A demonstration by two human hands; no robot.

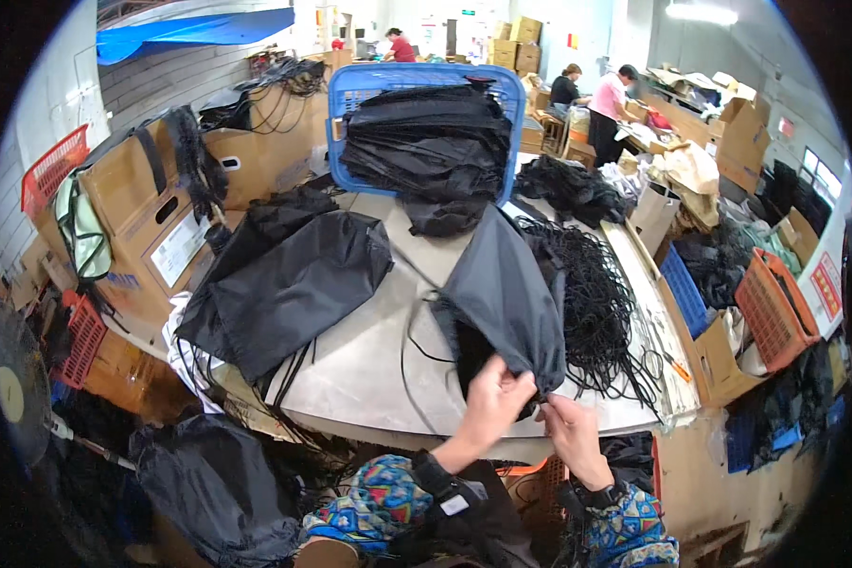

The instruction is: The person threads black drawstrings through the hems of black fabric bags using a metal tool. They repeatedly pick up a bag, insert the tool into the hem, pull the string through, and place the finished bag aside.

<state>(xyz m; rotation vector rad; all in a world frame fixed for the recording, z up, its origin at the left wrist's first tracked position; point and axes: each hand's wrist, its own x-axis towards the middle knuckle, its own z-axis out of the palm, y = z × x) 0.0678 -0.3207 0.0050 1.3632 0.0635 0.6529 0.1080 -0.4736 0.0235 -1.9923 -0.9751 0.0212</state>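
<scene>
- I see left hand (495, 396) and right hand (570, 428), each grip pinching the lower edge of a black drawstring bag (502, 298).
- Bag: matte woven fabric, creased, draped at the near tabletop (369, 369) edge.
- Right: tangled black cords (601, 312); left: flat bag stack (289, 284); behind: blue crate (426, 80).

Brown cardboard boxes (147, 213) lean at the table's left, one bearing a white rectangular label (177, 249). More cartons (513, 43) are stacked against the far wall, near a small red-and-yellow sign (572, 41). At right, a red-and-white sign (825, 286) hangs beside an open carton (715, 362).
</scene>
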